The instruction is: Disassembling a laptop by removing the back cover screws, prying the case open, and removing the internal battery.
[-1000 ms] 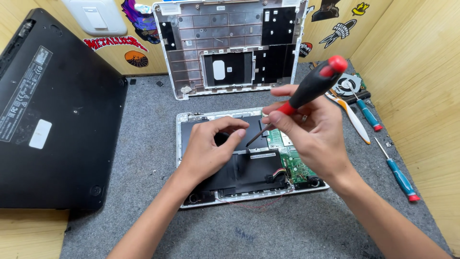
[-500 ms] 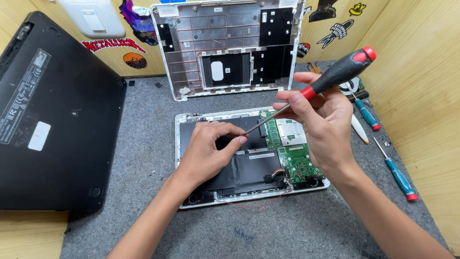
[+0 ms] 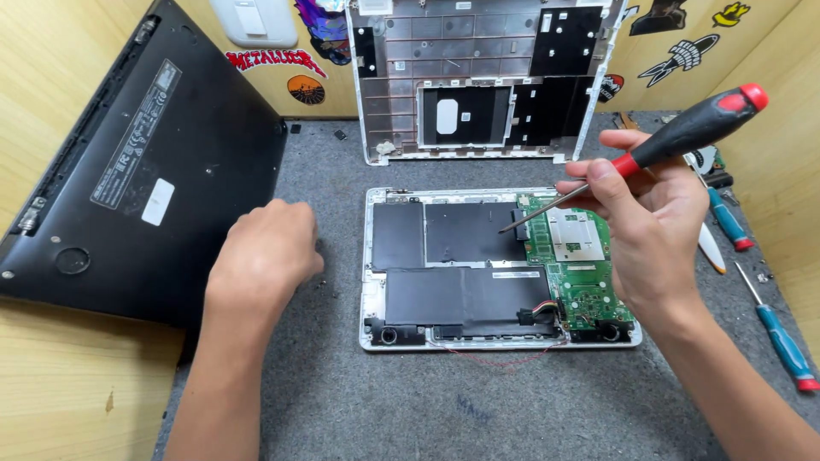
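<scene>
Screwdriver [image 3: 675,141], black handle with a red cap and red collar, sits pinched in the right hand's grip [image 3: 653,218], its thin steel shaft slanting down-left so the tip hovers at the seam between the matte black shielding and the green circuit board [image 3: 581,265]. Below that grip lies the opened laptop base [image 3: 504,341], a white plastic tray with a flat, glossy black battery pack [image 3: 461,294] in it. That tip is the worry: a slip could scratch the board's fine traces or nick the battery's soft skin, and thin red wires run just under the hand. Left hand [image 3: 265,260] rests curled into a loose fist on the grey felt surface [image 3: 427,410], fingers pressed together, holding nothing I can make out, so nothing steadies the tray. Beyond the right wrist, spare blue-handled screwdrivers [image 3: 781,341] lie loose.
</scene>
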